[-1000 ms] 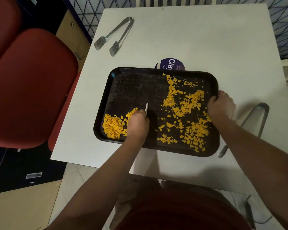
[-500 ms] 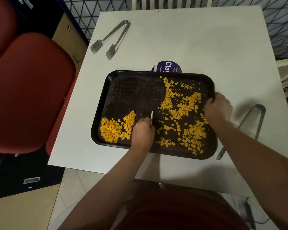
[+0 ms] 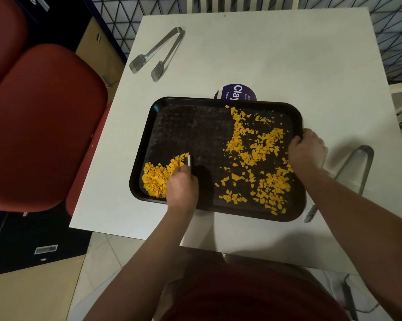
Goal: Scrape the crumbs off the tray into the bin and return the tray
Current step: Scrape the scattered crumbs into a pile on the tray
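black tray (image 3: 195, 126) flat on white table (image 3: 276, 54). right hand (image 3: 307, 149) clamps fingers over its right rim, likely bracing against sliding. left hand (image 3: 181, 186) pinches a white scraper (image 3: 189, 160), herding orange crumbs (image 3: 157, 178) into near-left corner; scattered crumbs (image 3: 257, 147) remain right. no bin visible.

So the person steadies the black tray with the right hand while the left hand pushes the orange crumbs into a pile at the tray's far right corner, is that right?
Not quite. The head view shows the pile in the tray's near left corner, not the far right. The rest holds: the right hand grips the tray's right edge, and the left hand pushes crumbs with a small white scraper.
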